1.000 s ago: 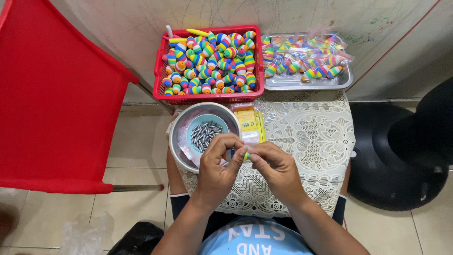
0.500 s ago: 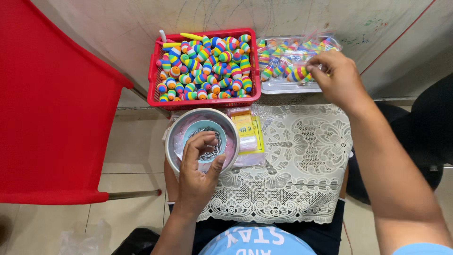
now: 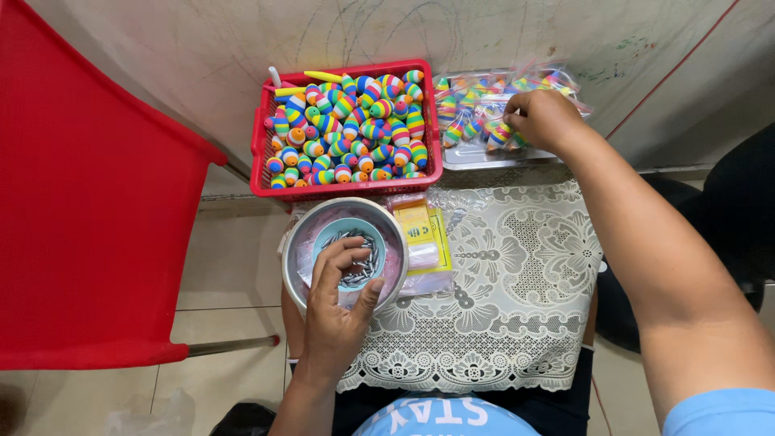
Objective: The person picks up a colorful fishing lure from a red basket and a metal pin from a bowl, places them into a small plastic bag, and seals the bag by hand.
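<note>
My left hand (image 3: 337,295) reaches into a round metal bowl (image 3: 300,242). Its fingertips rest on small grey metal pieces (image 3: 361,257) in a light blue dish inside the bowl, fingers spread. My right hand (image 3: 542,118) is stretched far out over a metal tray (image 3: 484,158). Its fingers curl down onto the clear bags of rainbow-striped floats (image 3: 468,121) piled there, and whether it grips one is hidden. A red basket (image 3: 347,188) full of loose rainbow-striped floats (image 3: 355,125) stands left of the tray.
A white lace cloth (image 3: 517,299) covers the small table on my lap. Yellow packets and clear bags (image 3: 424,238) lie right of the bowl. A red plastic chair (image 3: 89,242) stands at the left and a dark stool (image 3: 726,210) at the right.
One second ago both hands worked together over the cloth. The right hand then went out to the tray and has settled on the bags; the left went into the bowl.
</note>
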